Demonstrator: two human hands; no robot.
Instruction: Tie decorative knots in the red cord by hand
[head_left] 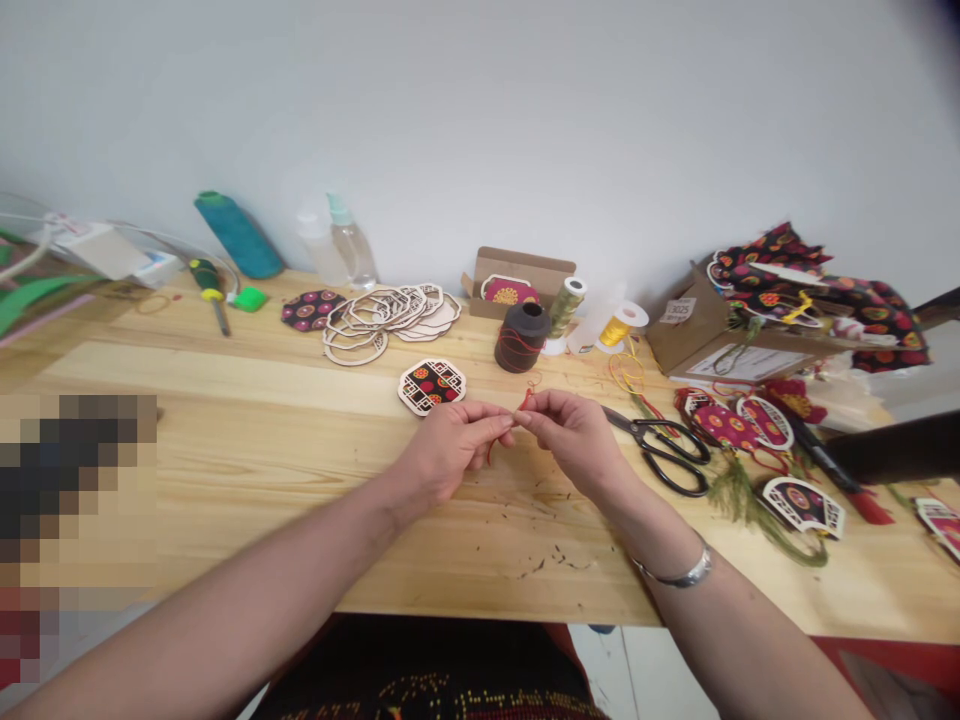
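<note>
My left hand (450, 450) and my right hand (574, 432) meet over the middle of the wooden table (247, 480), fingertips pinched on a short piece of red cord (525, 403) between them. The cord loops up a little above my right fingers. Just beyond my hands lies a wooden-framed ornament with red and black patterned fabric (432, 385). A dark spool wound with red thread (522, 337) stands behind it. Black scissors (664, 450) lie right of my right hand. A silver bracelet sits on my right wrist.
A pile of bare wooden frames (386, 315) lies at the back, with a small cardboard box (514, 280), gold thread spools (619, 325), spray bottles (349, 245) and a screwdriver (210, 290). Finished ornaments with tassels (750, 440) and a carton of fabric pieces (750, 315) fill the right.
</note>
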